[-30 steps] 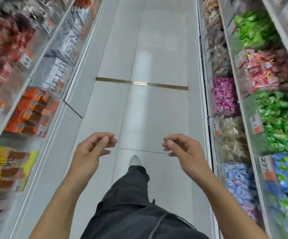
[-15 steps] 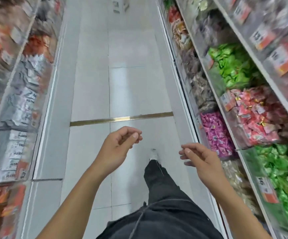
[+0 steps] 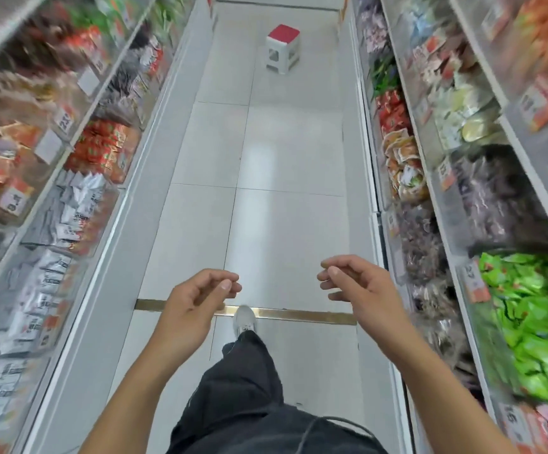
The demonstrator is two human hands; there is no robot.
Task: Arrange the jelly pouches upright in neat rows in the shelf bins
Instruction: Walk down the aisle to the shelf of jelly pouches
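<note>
Nothing is being held in either hand. The left hand (image 3: 197, 299), in the lower centre of the frame, is being carried with fingers loosely curled and thumb near the fingertips, with nothing between them. The right hand (image 3: 361, 290), just right of centre, is being carried the same way, relaxed and empty. Both are being held out over the tiled floor (image 3: 266, 191), well apart from the shelving on either side. Below them a dark trouser leg (image 3: 243, 371) and a white shoe (image 3: 245, 319) are being shown on a brass floor strip (image 3: 299, 314). Clear shelf bins (image 3: 482, 283) full of packeted snacks are being passed at the left and right edges; green packets (image 3: 534, 322) are lying heaped at the lower right. A red-topped stool (image 3: 282, 49) is standing at the upper centre. Which bin holds the jelly pouches cannot be told through the blur. As judged, the arranging is not yet begun: no pouch is being touched, and the whole job is being left to do.
</note>
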